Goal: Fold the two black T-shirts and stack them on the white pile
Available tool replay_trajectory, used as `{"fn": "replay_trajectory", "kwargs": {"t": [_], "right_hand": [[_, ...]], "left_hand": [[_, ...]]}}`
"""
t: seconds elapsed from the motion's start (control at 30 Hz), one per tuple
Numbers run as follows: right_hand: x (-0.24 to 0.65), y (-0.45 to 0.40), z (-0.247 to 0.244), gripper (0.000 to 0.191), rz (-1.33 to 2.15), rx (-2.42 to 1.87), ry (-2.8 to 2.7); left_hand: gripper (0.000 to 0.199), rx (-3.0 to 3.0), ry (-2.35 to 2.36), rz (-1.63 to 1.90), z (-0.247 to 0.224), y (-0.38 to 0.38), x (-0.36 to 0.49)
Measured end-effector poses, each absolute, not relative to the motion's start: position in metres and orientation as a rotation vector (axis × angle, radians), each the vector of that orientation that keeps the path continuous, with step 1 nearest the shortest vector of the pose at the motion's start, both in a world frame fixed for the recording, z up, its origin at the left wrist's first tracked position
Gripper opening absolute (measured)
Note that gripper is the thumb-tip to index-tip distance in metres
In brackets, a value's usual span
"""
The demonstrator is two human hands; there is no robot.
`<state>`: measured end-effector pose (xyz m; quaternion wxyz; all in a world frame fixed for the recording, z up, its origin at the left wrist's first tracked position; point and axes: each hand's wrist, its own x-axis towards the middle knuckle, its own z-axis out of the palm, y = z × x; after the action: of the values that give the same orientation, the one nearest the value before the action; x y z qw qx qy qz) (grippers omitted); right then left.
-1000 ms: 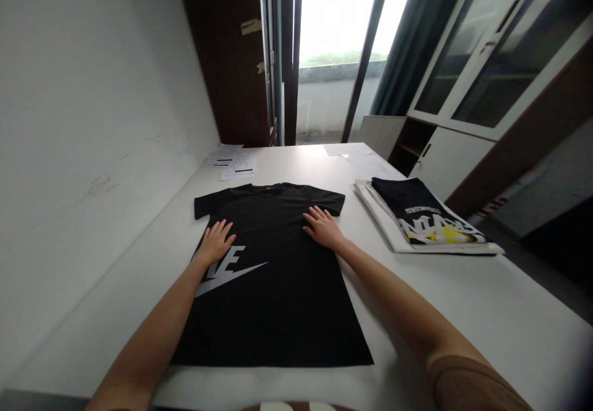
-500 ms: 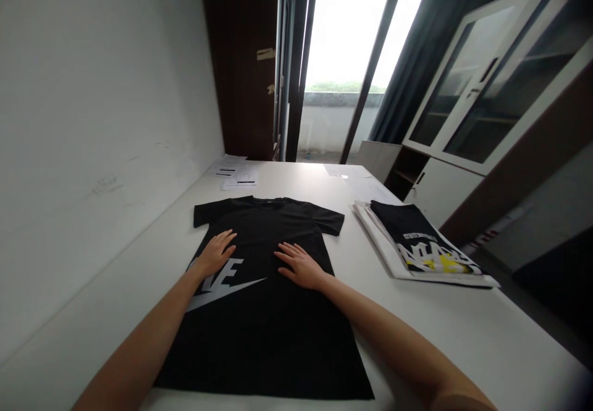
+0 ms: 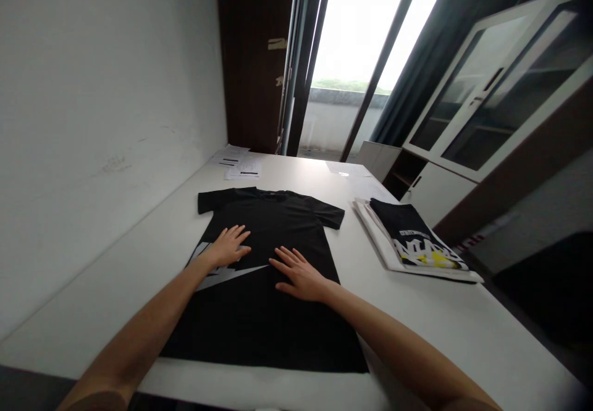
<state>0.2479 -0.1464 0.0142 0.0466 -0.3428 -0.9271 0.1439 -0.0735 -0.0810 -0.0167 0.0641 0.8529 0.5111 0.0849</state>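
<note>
A black T-shirt (image 3: 273, 330) lies spread flat on the white table (image 3: 130, 244), its collar toward the far end and its hem toward me. Grey lettering and a grey swoosh cross its front, partly covered by my left hand (image 3: 228, 246). That hand rests palm down on the shirt's left half with fingers spread. On the right half, my right hand (image 3: 299, 274) also lies flat, fingers apart. Neither hand grips the cloth.
Folded shirts (image 3: 417, 238) are stacked at the table's right side, a black printed one on top of white. Papers (image 3: 243, 165) lie at the far left corner. A wall (image 3: 92, 120) borders the left edge; a white cabinet (image 3: 486, 89) stands beyond the right.
The camera view has shifted a little, bringing the table's near edge into sight. My left hand has moved right across the lettering; my right hand has slid slightly toward me. The shirt stays flat.
</note>
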Motion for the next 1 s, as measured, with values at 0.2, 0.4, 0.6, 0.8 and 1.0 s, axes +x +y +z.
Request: {"fn": "replay_trajectory", "kwargs": {"t": [0.2,0.4,0.6,0.8,1.0], "right_hand": [[0.247,-0.173,0.018,0.078,0.510,-0.972,-2.833],[0.268,-0.173,0.020,0.082,0.534,-1.018,-2.771],[0.290,-0.185,0.017,0.082,0.552,-1.091,-2.715],[0.302,-0.202,0.021,0.075,0.587,-1.126,-2.689],[0.306,-0.218,0.017,0.078,0.574,-1.197,-2.680]], "left_hand": [[0.064,2.654,1.285,0.186,-0.002,-0.142,-0.021],[0.075,2.666,1.183,0.239,-0.005,-0.165,-0.034],[0.079,2.660,1.216,0.195,-0.001,-0.187,-0.072],[0.073,2.676,1.327,0.147,-0.005,-0.186,-0.097],[0.072,2.606,1.574,0.143,-0.016,-0.165,-0.105]]}}
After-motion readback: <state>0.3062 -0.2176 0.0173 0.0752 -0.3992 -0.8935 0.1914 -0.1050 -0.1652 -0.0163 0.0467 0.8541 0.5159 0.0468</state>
